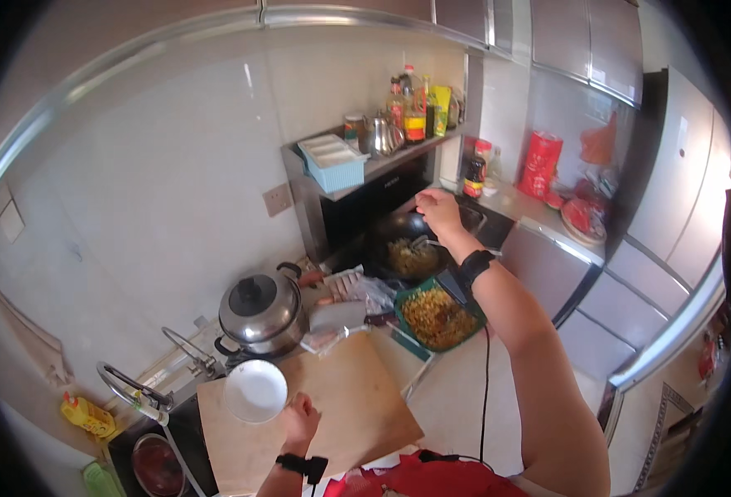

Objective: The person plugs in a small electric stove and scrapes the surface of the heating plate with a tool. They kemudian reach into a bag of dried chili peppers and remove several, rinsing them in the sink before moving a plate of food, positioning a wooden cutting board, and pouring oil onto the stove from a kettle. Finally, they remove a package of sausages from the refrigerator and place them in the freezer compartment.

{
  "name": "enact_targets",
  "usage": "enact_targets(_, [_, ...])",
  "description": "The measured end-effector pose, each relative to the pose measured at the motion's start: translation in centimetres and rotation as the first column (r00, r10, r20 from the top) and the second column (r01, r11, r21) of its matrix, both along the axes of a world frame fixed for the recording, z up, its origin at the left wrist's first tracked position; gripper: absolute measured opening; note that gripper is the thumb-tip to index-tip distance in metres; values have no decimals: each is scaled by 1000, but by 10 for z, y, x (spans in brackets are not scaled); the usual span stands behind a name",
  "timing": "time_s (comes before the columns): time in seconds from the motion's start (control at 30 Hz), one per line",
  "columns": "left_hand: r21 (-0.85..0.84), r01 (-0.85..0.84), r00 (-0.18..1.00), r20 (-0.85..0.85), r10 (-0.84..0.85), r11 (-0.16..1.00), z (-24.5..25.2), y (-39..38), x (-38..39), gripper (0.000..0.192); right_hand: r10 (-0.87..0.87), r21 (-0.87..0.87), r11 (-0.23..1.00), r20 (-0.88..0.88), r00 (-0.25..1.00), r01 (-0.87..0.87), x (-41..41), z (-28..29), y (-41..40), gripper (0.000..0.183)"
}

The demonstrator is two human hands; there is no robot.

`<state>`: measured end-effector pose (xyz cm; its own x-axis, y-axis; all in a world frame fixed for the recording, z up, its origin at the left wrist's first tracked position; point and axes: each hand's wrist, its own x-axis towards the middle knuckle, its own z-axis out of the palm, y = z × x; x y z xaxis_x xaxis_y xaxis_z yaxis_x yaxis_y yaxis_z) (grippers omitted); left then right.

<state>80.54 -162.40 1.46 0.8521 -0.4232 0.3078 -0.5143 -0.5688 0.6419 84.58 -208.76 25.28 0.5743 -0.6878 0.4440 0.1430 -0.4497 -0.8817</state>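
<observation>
My right hand [441, 214] is raised over the wok [395, 230], fingers bunched together; whether anything small is pinched between them is too fine to see. Pale, shredded-looking food [412, 258] lies in the wok, and a metal utensil [423, 242] rests in it. My left hand [302, 417] is curled into a fist above the wooden cutting board [365, 397]. Right beside that fist is a white bowl [255, 390], which looks empty. Between wok and board, a green basket [438, 350] holds chopped yellow-brown food [434, 314].
A lidded steel pot [260, 310] stands against the wall, beside plastic-wrapped packages [365, 292]. The sink [185, 428] and faucet [136, 385] are at left. Bottles [414, 118] and a blue basket [334, 174] sit on the shelf above the stove. A black cable [485, 397] hangs from my right wrist.
</observation>
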Motion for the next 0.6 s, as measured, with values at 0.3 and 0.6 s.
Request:
enact_targets(0.3, [-308, -331, 925, -292, 243, 892, -7, -4, -60, 28, 10, 0, 1000, 12, 1000, -10, 150, 44, -127, 42])
enact_targets(0.6, [-142, -621, 774, -267, 575, 771, -2, 20, -154, 28, 280, 401, 864, 116, 953, -303, 195, 70, -136, 42])
